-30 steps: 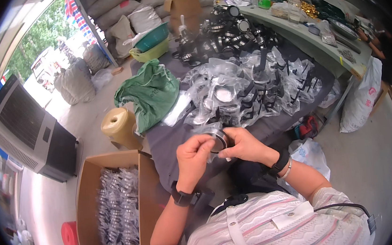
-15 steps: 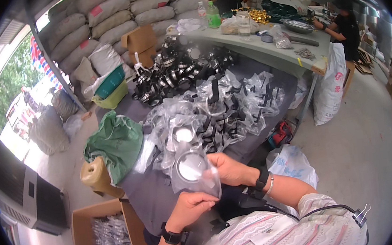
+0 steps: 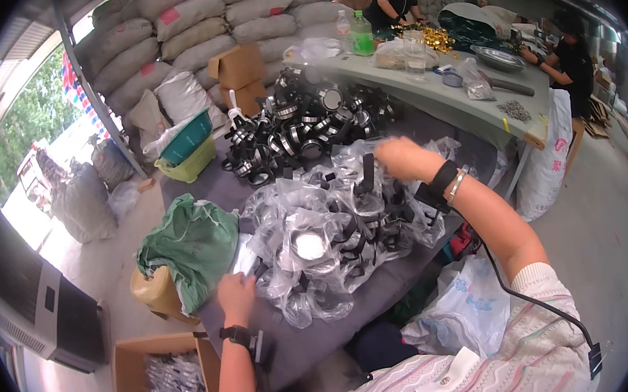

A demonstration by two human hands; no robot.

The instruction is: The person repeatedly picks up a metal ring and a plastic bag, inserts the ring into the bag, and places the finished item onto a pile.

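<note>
A heap of round black parts with silver rims, wrapped in clear plastic bags (image 3: 311, 245), covers the near middle of a dark cloth-covered table (image 3: 298, 349). Behind it lies a pile of the same parts without bags (image 3: 307, 121). My right hand (image 3: 405, 158) is over the far right of the wrapped heap, close to the bare parts; motion blurs its fingers, which point away from me. At the heap's left, my left hand (image 3: 238, 298) has its fingers drawn together at the lower edge of some flat clear bags (image 3: 245, 254). Whether it pinches one is too small to see.
A cardboard box (image 3: 129, 380) of wrapped parts stands at lower left, near a tan stool (image 3: 153, 291) and green sack (image 3: 191, 242). Teal and yellow-green baskets (image 3: 190, 162) are beyond. On the right, a long table (image 3: 361, 61) holds bottles; two people work there.
Both hands were together on a bagged round part; it is no longer between them. My right hand has gone far right, my left hand left to the flat bags. The view has shifted.
</note>
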